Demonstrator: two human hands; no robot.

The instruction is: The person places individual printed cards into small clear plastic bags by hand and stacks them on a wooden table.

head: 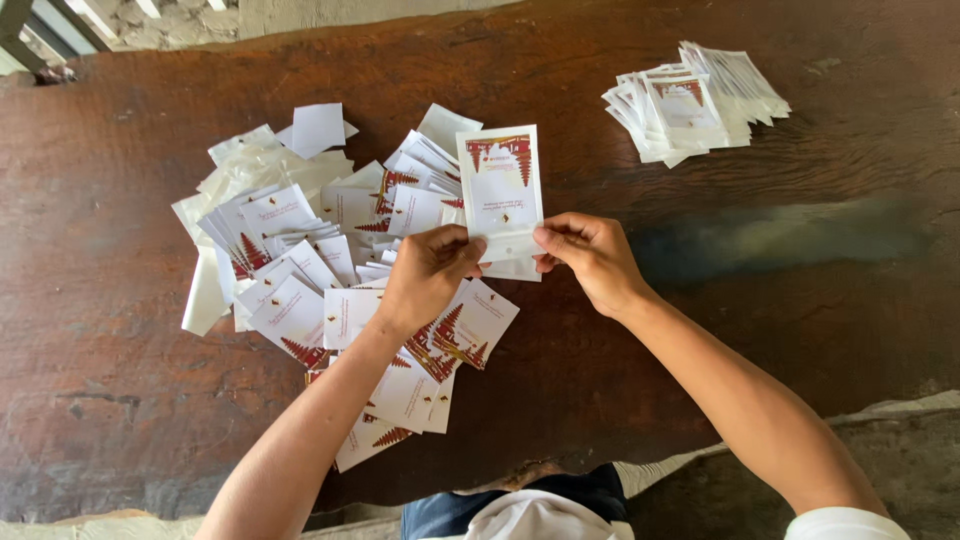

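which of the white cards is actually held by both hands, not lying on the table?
The upright card with red ornament along its top, pinched at its bottom edge by the left hand and right hand. The others lie in the loose pile or the far stack.

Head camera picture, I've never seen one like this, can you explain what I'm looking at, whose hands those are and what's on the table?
The camera sits on a person's head and looks straight down, so the two bare arms coming up from the bottom are that person's own. The left hand and right hand together pinch the lower edge of one white card with red decoration, seemingly in a clear sleeve. Under them is a dark wooden table. To the left lies a loose pile of similar cards and plain sleeves; at the top right sits a neater stack.
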